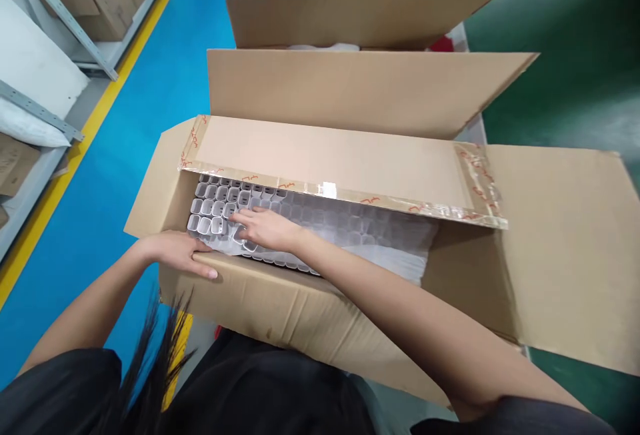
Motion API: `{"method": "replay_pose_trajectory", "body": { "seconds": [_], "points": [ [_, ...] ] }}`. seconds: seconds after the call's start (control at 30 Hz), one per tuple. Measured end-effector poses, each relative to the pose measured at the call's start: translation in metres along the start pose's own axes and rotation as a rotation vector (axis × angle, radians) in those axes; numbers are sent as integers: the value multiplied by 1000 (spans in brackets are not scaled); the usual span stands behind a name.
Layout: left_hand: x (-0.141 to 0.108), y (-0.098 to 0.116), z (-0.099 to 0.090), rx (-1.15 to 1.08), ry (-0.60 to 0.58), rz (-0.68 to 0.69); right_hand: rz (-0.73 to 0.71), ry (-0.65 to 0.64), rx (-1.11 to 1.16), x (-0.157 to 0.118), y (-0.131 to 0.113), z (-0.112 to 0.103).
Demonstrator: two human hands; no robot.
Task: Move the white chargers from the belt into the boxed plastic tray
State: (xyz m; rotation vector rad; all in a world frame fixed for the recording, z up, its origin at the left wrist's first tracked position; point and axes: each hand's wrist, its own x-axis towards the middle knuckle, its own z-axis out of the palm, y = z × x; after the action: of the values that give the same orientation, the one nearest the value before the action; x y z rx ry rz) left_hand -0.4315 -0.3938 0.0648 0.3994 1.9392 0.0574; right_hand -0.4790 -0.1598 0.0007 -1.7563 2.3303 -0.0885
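A long cardboard box (295, 298) stands open in front of me. Inside are rows of small white square plastic cups (204, 224), partly covered by a translucent white packing sheet (400, 262). My left hand (175, 253) grips the box's near-left rim, thumb along the outside and fingertips hidden over the edge. My right hand (265, 227) reaches in, its fingers stretched out and a little apart, touching the cups at the sheet's left end. Nothing shows lifted in it, though part of its underside is hidden.
A taped cardboard flap (320, 155) overhangs the far side of the opening. Another flap (570, 248) spreads right. Behind stands a second open carton (360, 18). Shelves with cardboard boxes (107, 5) line the left, beside a blue floor (165, 62) with yellow lines.
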Motion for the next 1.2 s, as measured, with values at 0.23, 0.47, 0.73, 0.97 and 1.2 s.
{"method": "replay_pose_trajectory", "body": {
  "seconds": [0.23,0.47,0.73,0.97,1.2],
  "points": [
    [8,-3,1,-22,-45,72,-193,-27,-7,27,-3,12],
    [3,0,13,13,163,64,-239,101,-12,52,-7,23],
    [1,9,16,193,239,-26,-284,149,28,84,-14,37],
    [4,8,15,213,224,-34,-270,131,116,125,-21,29],
    [6,3,13,189,201,-33,-233,74,207,132,-22,23]
  ]
}}
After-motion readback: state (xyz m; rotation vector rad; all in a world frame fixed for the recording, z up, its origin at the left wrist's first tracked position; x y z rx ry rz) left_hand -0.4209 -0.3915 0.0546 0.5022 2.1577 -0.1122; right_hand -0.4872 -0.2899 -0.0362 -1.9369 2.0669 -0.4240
